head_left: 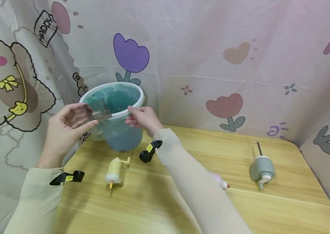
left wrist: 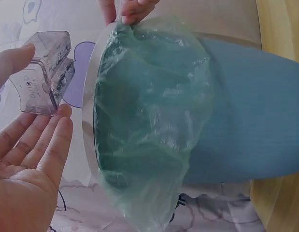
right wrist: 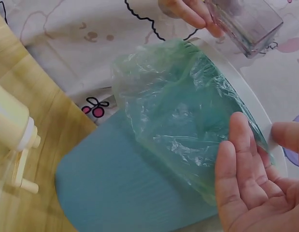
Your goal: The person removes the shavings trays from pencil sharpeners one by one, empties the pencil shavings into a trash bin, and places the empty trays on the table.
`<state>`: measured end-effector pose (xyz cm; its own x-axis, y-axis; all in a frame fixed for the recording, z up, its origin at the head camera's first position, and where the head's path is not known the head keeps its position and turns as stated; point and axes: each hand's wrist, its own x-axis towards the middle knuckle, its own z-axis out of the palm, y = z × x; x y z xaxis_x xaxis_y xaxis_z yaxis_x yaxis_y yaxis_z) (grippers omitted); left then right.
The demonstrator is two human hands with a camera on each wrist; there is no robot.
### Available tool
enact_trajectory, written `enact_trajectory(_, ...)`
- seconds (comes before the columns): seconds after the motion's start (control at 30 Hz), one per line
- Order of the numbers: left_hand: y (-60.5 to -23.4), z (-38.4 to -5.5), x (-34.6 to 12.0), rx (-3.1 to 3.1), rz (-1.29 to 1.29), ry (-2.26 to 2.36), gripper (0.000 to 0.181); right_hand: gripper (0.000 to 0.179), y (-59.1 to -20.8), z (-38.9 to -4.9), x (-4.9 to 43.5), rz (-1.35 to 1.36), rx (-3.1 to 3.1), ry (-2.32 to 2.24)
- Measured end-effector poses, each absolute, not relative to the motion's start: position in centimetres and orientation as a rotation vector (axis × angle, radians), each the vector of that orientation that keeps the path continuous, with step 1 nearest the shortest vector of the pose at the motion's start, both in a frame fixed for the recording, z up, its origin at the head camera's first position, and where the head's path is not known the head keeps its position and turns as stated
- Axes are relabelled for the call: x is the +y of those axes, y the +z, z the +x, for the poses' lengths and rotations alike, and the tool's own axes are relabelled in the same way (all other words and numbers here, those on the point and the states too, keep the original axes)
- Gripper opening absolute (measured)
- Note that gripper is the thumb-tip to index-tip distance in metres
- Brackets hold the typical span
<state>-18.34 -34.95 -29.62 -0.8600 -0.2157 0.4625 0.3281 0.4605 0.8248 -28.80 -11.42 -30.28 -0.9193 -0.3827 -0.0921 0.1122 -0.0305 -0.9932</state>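
My left hand holds a clear plastic shavings drawer between thumb and fingertips, tilted over the near left rim of the bin. Dark bits cling to the drawer's inside. A blue bin with a white rim carries a thin green bag folded over its edge. On the near right of that rim, my right hand pinches the rim and bag, thumb on one side and fingers on the other.
A yellow crank pencil sharpener lies on the wooden table in front of the bin. At the right is a grey one with a pencil in it. My right forearm partly hides a pink item. A printed curtain hangs behind.
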Motion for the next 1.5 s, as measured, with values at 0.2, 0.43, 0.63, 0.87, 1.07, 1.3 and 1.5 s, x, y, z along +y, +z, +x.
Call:
enact_trajectory(0.2, -29.1, -18.8, -35.2, -2.193, -0.098, -1.429, 0.061, 0.033, -30.6, -28.8, -10.5, -0.304, 1.875, -2.038)
enact_trajectory(0.43, -28.8, -19.5, -35.3, -2.236, -0.081, -1.418, 0.063, 0.028, -30.8, -29.0, -9.3, -0.32, 1.773, -2.055)
enact_trajectory(0.63, -28.7, -20.3, -35.0, -2.296, -0.066, -1.396, 0.065, 0.025, -31.1, -29.0, -8.8, -0.289, 1.728, -2.09)
enact_trajectory(0.87, -27.9, -21.2, -35.0, -2.414, -0.057, -1.276, 0.069, 0.024, -31.4, -28.7, -8.2, -0.283, 1.738, -2.148)
enact_trajectory(1.07, -27.1, -21.9, -35.0, -2.513, -0.055, -1.144, 0.072, 0.022, -31.7, -28.7, -8.4, -0.292, 1.724, -2.149)
enact_trajectory(1.3, -26.4, -22.8, -34.4, -2.591, -0.183, -0.966, 0.067, 0.022, -31.7, -28.5, -8.3, -0.285, 1.721, -2.156)
enact_trajectory(1.5, -25.5, -23.5, -33.6, -2.655, -0.319, -0.714, 0.063, 0.022, -31.7, -28.5, -8.4, -0.273, 1.708, -2.171)
